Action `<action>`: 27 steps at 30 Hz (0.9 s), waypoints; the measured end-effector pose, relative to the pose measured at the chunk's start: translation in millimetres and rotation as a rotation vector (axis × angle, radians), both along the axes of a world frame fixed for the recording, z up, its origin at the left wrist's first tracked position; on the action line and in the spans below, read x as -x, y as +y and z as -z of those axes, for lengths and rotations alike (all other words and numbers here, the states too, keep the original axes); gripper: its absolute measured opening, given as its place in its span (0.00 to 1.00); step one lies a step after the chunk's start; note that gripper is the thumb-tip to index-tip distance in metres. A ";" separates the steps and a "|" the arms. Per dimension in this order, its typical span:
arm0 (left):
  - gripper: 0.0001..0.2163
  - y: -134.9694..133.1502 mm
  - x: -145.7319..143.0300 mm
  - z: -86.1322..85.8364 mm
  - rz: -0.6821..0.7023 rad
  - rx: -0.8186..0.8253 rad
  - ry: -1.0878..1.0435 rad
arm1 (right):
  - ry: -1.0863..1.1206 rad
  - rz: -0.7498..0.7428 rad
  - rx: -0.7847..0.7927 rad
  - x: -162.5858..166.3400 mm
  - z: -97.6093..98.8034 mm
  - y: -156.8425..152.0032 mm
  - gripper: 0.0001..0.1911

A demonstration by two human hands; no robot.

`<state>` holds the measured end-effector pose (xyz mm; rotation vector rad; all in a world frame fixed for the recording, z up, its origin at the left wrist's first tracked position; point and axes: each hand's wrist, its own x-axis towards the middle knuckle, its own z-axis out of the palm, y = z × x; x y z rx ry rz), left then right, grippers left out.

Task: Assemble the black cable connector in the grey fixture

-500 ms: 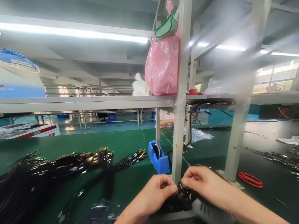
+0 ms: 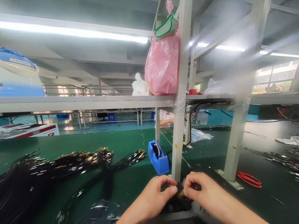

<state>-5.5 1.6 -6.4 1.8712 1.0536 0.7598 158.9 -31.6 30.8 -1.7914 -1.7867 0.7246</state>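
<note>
Fingers of our left hand (image 2: 157,191) and right hand (image 2: 202,189) pinch together on a small black bundle of gold-tipped wire ends (image 2: 179,190), low at the near edge of the tabletop (image 2: 130,177). We judge the risk is a slipped pinch: the ends could splay or tangle with the loose black cable heap (image 2: 58,168) beside us. Further on sit a blue tape dispenser (image 2: 158,158) and red loops (image 2: 249,179) on green matting; beyond, a pink bag (image 2: 162,65) hangs over the shelf (image 2: 86,102).

Left hand (image 2: 161,189): bare, no glove, no ring visible; forearm uncovered to frame edge. Right hand (image 2: 202,188): bare, no glove; forearm uncovered, no sleeve, watch or band in view. Fingernails short.
</note>
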 end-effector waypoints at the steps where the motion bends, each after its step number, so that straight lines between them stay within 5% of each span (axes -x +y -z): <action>1: 0.11 -1.0 1.7 0.5 -0.042 -0.029 0.054 | -0.021 0.017 -0.008 0.3 1.8 -1.5 0.08; 12: 0.04 -4.5 -0.5 17.1 -0.115 -0.153 0.374 | -0.401 0.202 -0.477 -4.3 51.3 -0.2 0.09; 20: 0.04 -2.2 -10.9 18.3 -0.135 -0.226 0.467 | -0.446 0.172 -0.639 -5.3 58.2 -0.2 0.10; 27: 0.04 -3.3 -13.2 19.3 -0.136 -0.241 0.490 | -0.487 0.160 -0.608 -11.8 69.5 13.0 0.10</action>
